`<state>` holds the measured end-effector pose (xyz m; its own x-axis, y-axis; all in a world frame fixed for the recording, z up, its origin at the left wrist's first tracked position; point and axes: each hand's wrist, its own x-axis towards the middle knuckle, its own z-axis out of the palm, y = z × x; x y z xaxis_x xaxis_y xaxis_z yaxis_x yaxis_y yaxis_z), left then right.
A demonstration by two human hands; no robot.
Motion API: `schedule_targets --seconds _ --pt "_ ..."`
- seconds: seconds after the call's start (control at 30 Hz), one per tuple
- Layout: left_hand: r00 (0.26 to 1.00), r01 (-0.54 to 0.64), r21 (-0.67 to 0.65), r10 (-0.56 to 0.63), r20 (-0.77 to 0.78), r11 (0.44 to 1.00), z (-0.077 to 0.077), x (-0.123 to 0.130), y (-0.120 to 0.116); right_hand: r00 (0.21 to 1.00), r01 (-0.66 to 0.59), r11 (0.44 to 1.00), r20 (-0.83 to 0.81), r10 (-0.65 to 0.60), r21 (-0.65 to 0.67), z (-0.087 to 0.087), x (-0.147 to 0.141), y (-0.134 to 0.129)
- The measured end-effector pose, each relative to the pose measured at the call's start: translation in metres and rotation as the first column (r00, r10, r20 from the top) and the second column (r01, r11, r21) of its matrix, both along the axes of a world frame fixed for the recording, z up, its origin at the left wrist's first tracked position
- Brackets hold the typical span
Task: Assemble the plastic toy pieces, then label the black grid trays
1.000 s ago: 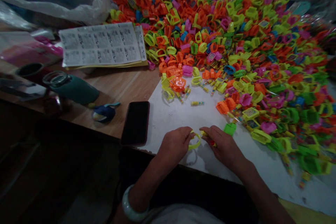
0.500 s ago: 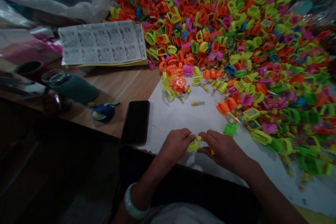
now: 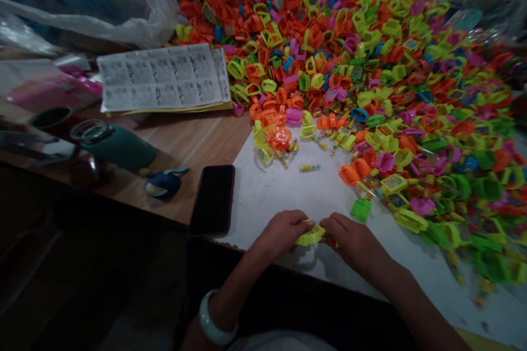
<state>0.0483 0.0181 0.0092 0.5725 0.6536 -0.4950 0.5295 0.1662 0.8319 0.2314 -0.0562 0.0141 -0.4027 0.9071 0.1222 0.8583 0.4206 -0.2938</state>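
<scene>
Over the white sheet (image 3: 267, 197), near side, holds one yellow plastic piece (image 3: 310, 236) between narrowed left hand (image 3: 282, 233) and right hand (image 3: 352, 238), apparently mid-handling, with a multicoloured heap (image 3: 370, 82) untouched at far right.

- Left hand (image 3: 288, 230): palm down, thumb and fingertips pinched together, pointing toward the right hand (image 3: 349, 238).
- Right hand: fingers curled, fingertips near the left's.
- Forearms (image 3: 245, 277): bare, angled inward from the lower edge, wrists nearly straight.
</scene>
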Motion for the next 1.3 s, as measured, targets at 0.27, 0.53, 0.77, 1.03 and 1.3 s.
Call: schedule_targets --seconds 0.27,0.53,0.77,1.03,1.3 --pt "0.976 0.147 0.260 -0.183 0.121 0.954 0.022 0.001 0.004 0.991 0.070 0.997 -0.118 -0.065 0.044 0.011 0.013 -0.002" --pt "0.962 -0.229 0.656 0.272 0.037 0.719 0.020 -0.021 0.043 0.718 0.625 0.644 0.000 -0.696 0.441 0.050 0.111 -0.005" --pt "0.816 -0.145 0.764 0.512 -0.266 0.628 0.015 -0.006 0.098 0.918 0.391 0.900 -0.011 -0.396 0.191 0.015 0.020 0.078" --pt "0.950 -0.073 0.765 0.277 -0.141 0.639 -0.004 -0.016 0.041 0.943 0.328 0.945 0.064 -0.327 -0.012 -0.009 -0.027 0.111" --pt "0.927 -0.286 0.677 0.374 0.018 0.678 -0.010 -0.029 0.036 0.958 0.208 0.978 -0.195 -0.208 -0.021 -0.007 -0.012 0.096"
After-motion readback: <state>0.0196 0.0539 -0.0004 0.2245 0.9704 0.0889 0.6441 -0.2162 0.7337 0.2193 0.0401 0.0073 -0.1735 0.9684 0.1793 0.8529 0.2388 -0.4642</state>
